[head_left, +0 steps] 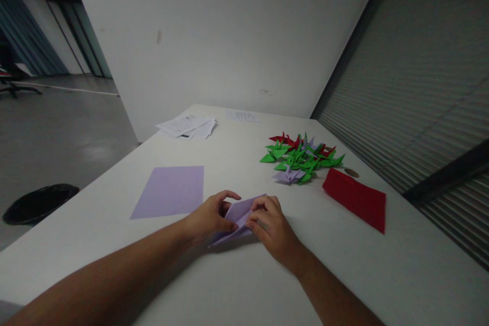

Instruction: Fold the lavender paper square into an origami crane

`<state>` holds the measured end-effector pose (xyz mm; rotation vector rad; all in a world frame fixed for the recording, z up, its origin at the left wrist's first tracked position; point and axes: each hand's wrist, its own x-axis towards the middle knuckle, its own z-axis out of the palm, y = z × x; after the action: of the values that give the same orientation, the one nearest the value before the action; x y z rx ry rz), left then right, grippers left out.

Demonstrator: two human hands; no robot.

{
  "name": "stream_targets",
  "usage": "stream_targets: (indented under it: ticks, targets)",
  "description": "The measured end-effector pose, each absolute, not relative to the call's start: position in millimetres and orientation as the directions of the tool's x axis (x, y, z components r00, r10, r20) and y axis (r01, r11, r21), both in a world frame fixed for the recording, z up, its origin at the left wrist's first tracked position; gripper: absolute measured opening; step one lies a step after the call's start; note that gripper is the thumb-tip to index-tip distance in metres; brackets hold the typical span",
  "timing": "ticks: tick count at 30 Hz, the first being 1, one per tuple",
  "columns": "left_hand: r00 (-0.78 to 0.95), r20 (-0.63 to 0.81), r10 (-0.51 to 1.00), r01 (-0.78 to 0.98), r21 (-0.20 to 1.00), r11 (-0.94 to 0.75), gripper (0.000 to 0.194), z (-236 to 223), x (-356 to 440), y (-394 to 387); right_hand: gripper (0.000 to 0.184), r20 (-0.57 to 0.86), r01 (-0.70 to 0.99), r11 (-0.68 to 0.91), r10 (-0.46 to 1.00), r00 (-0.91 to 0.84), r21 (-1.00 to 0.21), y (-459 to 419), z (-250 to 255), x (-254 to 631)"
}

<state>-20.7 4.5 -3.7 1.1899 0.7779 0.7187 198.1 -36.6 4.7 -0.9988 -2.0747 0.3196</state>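
Note:
Between my two hands is a partly folded sheet of purple origami paper (241,210), its layers standing apart, just above the white table (214,285). My left hand (214,216) grips its left side, thumb in front and fingers curled behind. On the right side, my right hand (273,229) pinches the paper between thumb and bent fingers. A flat purple sheet (171,191) lies to the left of my hands. Beyond them to the right sits a pile of folded paper cranes (301,158) in green, red and purple.
Folded red paper (357,196) lies at the right, near a small round brown object (351,172). Printed papers (187,126) rest at the far left of the table. A black bin (40,204) stands on the floor at left. Blinds (412,86) line the right side.

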Motion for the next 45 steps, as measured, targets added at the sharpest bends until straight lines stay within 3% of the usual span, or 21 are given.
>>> stream_targets:
  ticks: [6, 17, 25, 30, 34, 39, 45]
  targets:
    - [0.559, -0.124, 0.82, -0.109, 0.969, 0.221, 0.064, -3.9, -18.6, 3.2, 0.018, 0.519, 0.57, 0.519, 0.835, -0.179, -0.637, -35.3, -3.8, 195.5]
    - [0.553, -0.089, 0.828, -0.144, 0.969, 0.2, 0.062, -8.1, -14.5, 3.3, 0.027, 0.332, 0.327, 0.334, 0.941, -0.064, -0.884, -30.5, -17.9, 191.3]
    - [0.578, -0.028, 0.815, -0.18, 0.97, 0.161, 0.068, -6.6, -12.5, -0.5, 0.021, 0.31, 0.325, 0.318, 0.947, -0.078, -0.89, -28.8, -14.7, 192.2]
    - [0.579, 0.058, 0.813, -0.2, 0.977, 0.072, 0.045, -3.5, -13.3, -3.2, 0.016, 0.348, 0.345, 0.338, 0.937, -0.033, -0.876, -28.3, -9.9, 191.8]
    - [0.554, 0.082, 0.829, -0.125, 0.992, -0.015, 0.013, -2.8, -16.2, -2.2, 0.014, 0.348, 0.33, 0.34, 0.937, -0.038, -0.881, -29.5, -6.6, 191.7]
    - [0.572, 0.043, 0.819, -0.087, 0.996, 0.009, 0.021, -4.9, -15.3, -2.8, 0.014, 0.355, 0.337, 0.341, 0.934, -0.019, -0.878, -29.4, -6.2, 192.5]
    - [0.555, 0.041, 0.831, 0.083, 0.991, -0.104, 0.021, -7.1, -14.5, -4.3, 0.013, 0.393, 0.312, 0.371, 0.919, 0.008, -0.875, -30.0, -4.8, 192.1]
